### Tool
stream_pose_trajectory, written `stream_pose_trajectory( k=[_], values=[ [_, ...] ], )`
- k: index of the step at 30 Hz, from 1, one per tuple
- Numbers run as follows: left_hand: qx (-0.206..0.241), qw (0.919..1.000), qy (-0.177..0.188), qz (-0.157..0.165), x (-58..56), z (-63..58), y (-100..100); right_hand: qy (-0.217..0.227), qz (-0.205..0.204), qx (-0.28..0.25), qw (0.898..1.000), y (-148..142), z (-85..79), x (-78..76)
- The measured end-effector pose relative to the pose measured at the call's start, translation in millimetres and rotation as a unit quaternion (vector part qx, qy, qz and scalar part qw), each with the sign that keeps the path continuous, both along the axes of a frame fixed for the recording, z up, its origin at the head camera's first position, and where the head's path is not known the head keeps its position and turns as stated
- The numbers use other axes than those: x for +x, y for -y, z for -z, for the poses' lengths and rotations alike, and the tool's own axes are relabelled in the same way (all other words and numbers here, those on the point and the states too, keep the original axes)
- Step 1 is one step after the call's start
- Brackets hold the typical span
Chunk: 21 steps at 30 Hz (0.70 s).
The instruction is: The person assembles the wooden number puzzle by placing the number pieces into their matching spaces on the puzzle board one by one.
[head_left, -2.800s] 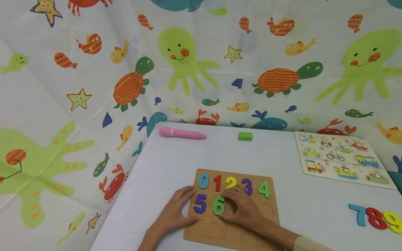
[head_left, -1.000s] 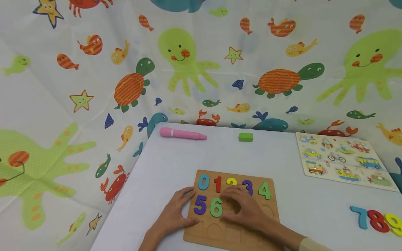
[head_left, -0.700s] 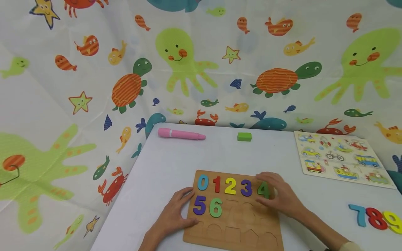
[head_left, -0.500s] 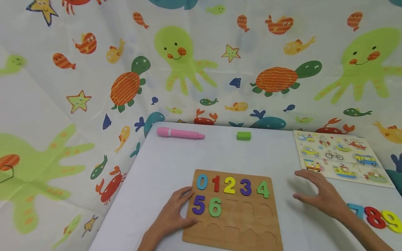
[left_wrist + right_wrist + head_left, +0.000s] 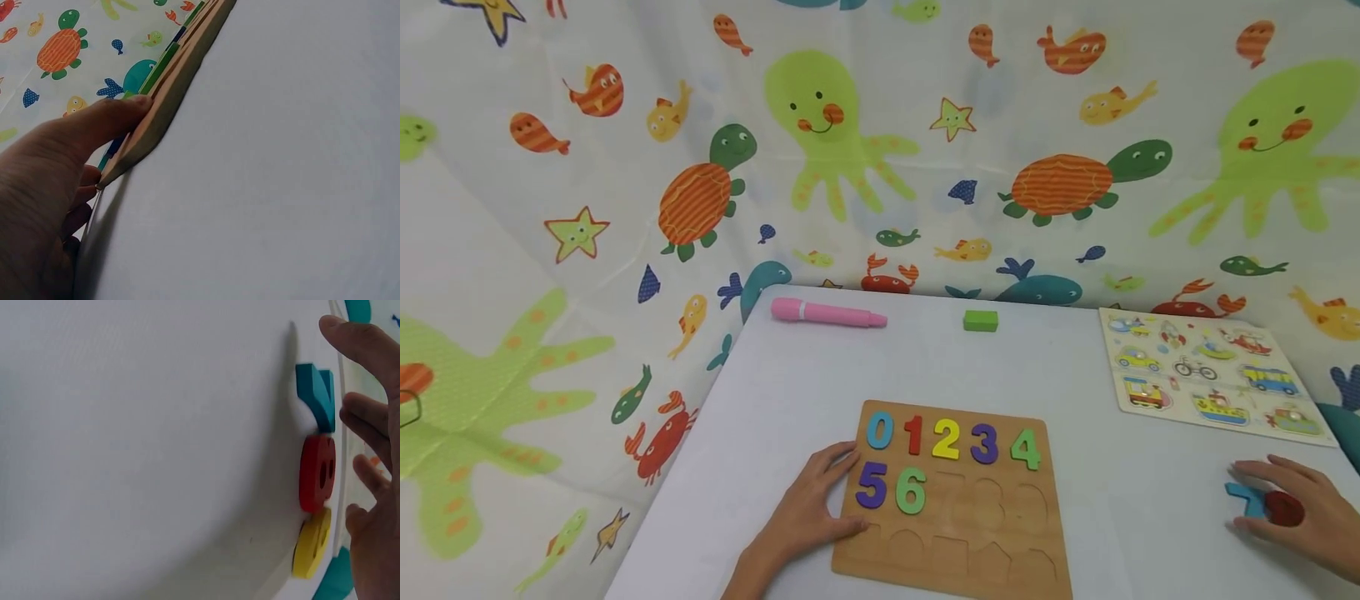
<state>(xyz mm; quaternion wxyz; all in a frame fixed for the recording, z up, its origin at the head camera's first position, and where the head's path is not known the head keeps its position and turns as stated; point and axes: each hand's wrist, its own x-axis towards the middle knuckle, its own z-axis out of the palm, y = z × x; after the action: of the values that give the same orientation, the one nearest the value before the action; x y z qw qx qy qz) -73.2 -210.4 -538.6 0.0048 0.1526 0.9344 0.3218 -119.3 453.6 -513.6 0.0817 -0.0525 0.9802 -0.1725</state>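
Resting our relaxed left hand (image 5: 808, 512) against the left edge of the number board (image 5: 943, 517), we hover our right hand (image 5: 1311, 517), spread and released, over the blue seven (image 5: 319, 397) and red eight (image 5: 316, 474), lying near a yellow number (image 5: 311, 544) on the table (image 5: 1150, 492), right of the board.

Plain wood, smooth colour, creased sheeting

The number board (image 5: 940, 527) looks like bare wood, smooth and matt. The blue seven (image 5: 317, 397), red eight (image 5: 312, 472) and yellow nine (image 5: 309, 547) have smooth, solidly coloured faces. The pink pen (image 5: 831, 313) looks like smooth plastic. The picture board (image 5: 1165, 398) bears a smooth printed finish. The tabletop (image 5: 1037, 358) is matt; the printed backdrop (image 5: 973, 162) is creased, whether cloth or plastic cannot be told.
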Motion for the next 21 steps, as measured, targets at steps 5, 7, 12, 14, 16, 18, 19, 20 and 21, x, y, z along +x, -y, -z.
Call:
stream_pose_trajectory(
  k=[5, 7, 12, 14, 16, 18, 19, 20, 21],
  values=[
    [-0.003, 1.0000, -0.002, 0.003, -1.8, 1.6, 0, -0.015, 0.013, 0.030, 0.999, -16, 10.3, 11.0],
    [-0.003, 1.0000, -0.002, 0.003, -1.7, 1.9, 0, -0.024, 0.018, 0.038, 0.999, -20, 13.3, 12.7],
    [-0.003, 1.0000, -0.002, 0.001, -1.4, 2.3, 0, -0.044, 0.040, 0.052, 0.997, -24, 19.9, 15.5],
    [-0.005, 1.0000, -0.002, 0.001, -1.5, 2.4, 0, -0.051, 0.045, 0.054, 0.996, -24, 21.8, 16.3],
    [-0.007, 1.0000, -0.004, 0.002, -1.4, 2.3, -1, -0.055, 0.048, 0.053, 0.996, -23, 22.3, 17.1],
    [-0.011, 0.9999, -0.004, 0.002, -1.3, 2.2, -1, -0.060, 0.047, 0.049, 0.996, -22, 22.1, 17.6],
    [-0.011, 0.9999, -0.005, 0.001, -1.4, 2.1, -1, -0.063, 0.048, 0.048, 0.996, -21, 22.0, 17.7],
    [-0.011, 0.9999, -0.004, 0.001, -1.4, 2.1, -1, -0.067, 0.048, 0.047, 0.995, -21, 21.7, 17.9],
    [-0.011, 0.9999, -0.004, 0.001, -1.6, 1.9, -1, -0.071, 0.049, 0.046, 0.995, -20, 21.4, 18.0]
  ],
)
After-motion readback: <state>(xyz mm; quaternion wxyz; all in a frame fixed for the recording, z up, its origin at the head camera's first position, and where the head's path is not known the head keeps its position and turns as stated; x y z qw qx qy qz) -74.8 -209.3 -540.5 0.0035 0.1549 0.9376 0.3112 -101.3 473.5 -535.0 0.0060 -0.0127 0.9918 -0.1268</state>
